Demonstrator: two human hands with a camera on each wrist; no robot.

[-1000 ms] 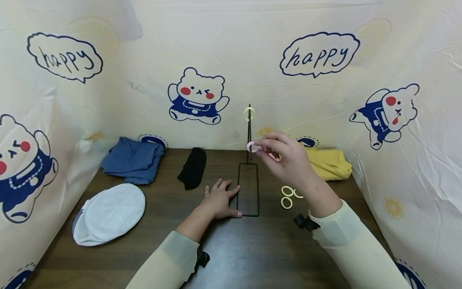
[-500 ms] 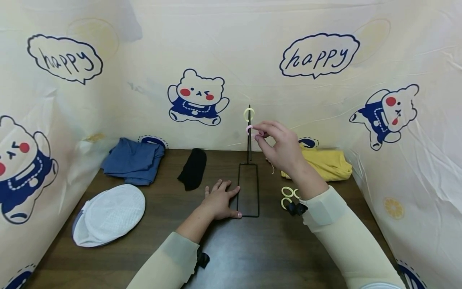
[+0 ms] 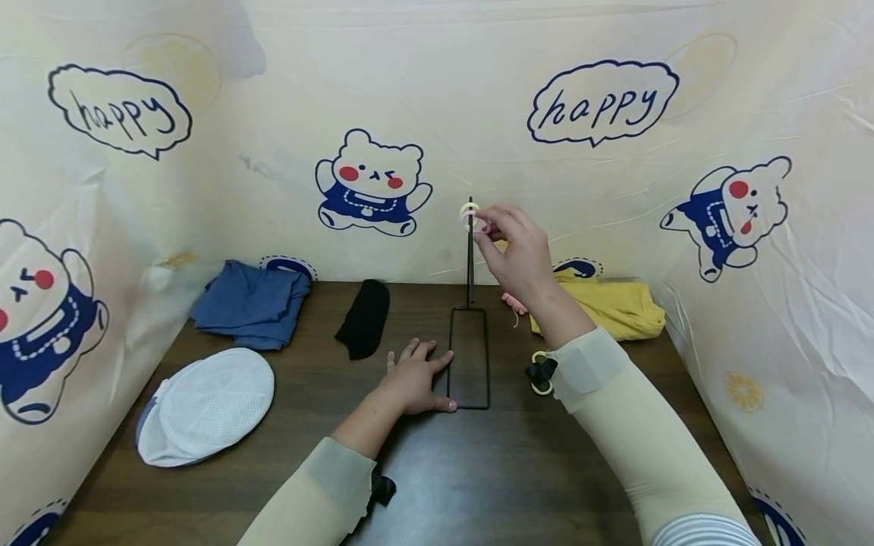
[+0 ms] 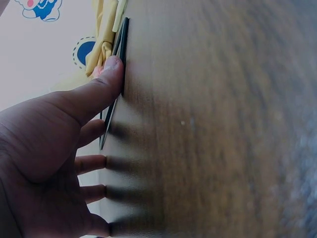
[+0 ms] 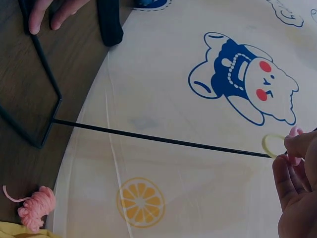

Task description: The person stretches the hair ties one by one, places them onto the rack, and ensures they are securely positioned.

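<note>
A black wire stand (image 3: 488,353) has a flat rectangular base on the table and a tall upright rod (image 5: 163,141). My left hand (image 3: 413,385) rests at the base's left side with fingers spread, thumb and a finger touching the frame. Near the top of the rod hangs a pale yellow ring (image 5: 268,145). Right beside it, my right hand (image 3: 520,254) pinches a pink ring (image 5: 295,131) between thumb and fingers. Whether the pink ring is around the rod, I cannot tell.
Yellow rings (image 3: 542,392) lie right of the base, partly covered by the right wrist's black camera. Behind are pink yarn (image 3: 514,303) and a folded yellow cloth (image 3: 617,309). Leftward lie a black sock (image 3: 363,320), blue cloth (image 3: 249,305) and white cap (image 3: 212,406).
My right hand has risen along the rod with the pink ring, up to the hanging yellow ring. The left hand has stayed at the base.
</note>
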